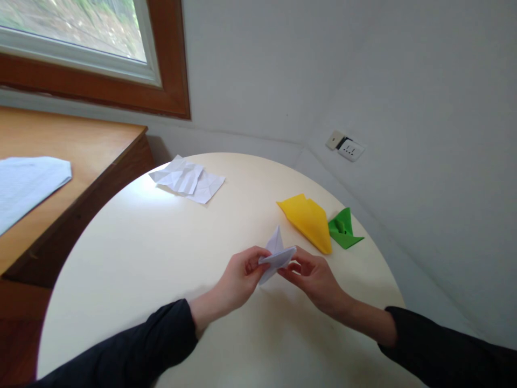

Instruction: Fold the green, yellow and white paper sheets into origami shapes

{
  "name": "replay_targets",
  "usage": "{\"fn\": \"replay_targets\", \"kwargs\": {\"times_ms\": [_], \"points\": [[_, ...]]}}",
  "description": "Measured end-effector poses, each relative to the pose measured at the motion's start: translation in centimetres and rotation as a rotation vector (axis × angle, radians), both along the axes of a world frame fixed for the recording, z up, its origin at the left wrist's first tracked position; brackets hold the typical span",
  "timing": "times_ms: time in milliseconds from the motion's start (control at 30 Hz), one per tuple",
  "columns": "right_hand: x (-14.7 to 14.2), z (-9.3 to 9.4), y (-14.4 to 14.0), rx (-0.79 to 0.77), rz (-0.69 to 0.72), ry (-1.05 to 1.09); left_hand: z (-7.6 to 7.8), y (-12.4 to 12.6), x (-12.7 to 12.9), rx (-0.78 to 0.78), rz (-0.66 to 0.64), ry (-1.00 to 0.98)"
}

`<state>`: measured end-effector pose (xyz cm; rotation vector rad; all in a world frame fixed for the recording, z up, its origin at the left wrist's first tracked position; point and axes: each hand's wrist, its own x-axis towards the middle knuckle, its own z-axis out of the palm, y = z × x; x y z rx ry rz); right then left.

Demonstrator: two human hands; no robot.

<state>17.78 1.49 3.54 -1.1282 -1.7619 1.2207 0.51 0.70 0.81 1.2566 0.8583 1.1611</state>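
Note:
A white folded paper shape (278,257) with pointed flaps is held above the round table, between both hands. My left hand (238,277) pinches its left side between thumb and fingers. On the other side, my right hand (313,277) has its fingertips closed on the right edge of the paper. One flap points up and away, another down toward me. Just beyond my right hand lies a yellow folded paper piece (309,221). Touching or very near its right end is a green folded paper piece (345,230) with raised points.
Creased white paper sheets (186,180) lie overlapping at the far left of the round white table (133,258). A wooden desk (100,137) bearing folded light-blue cloth (32,183) stands at left, under a window. A wall socket (350,150) is behind the table.

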Motion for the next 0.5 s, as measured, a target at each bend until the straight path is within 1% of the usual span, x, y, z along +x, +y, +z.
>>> {"fn": "replay_targets", "kwargs": {"times_ms": [133, 200, 333, 500], "points": [[0.1, 0.6, 0.0, 0.088, 0.001, -0.066, -0.4, -0.1, -0.1, 0.068, -0.008, 0.025], [0.2, 0.9, 0.0, 0.122, -0.004, -0.091, -0.5, -0.1, -0.2, 0.119, 0.008, 0.062], [0.1, 1.3, 0.1, 0.152, -0.018, -0.136, -0.6, -0.1, -0.4, 0.230, 0.103, 0.208], [0.0, 1.6, 0.1, 0.167, -0.052, -0.127, -0.3, 0.0, -0.8, 0.345, 0.185, 0.262]]}}
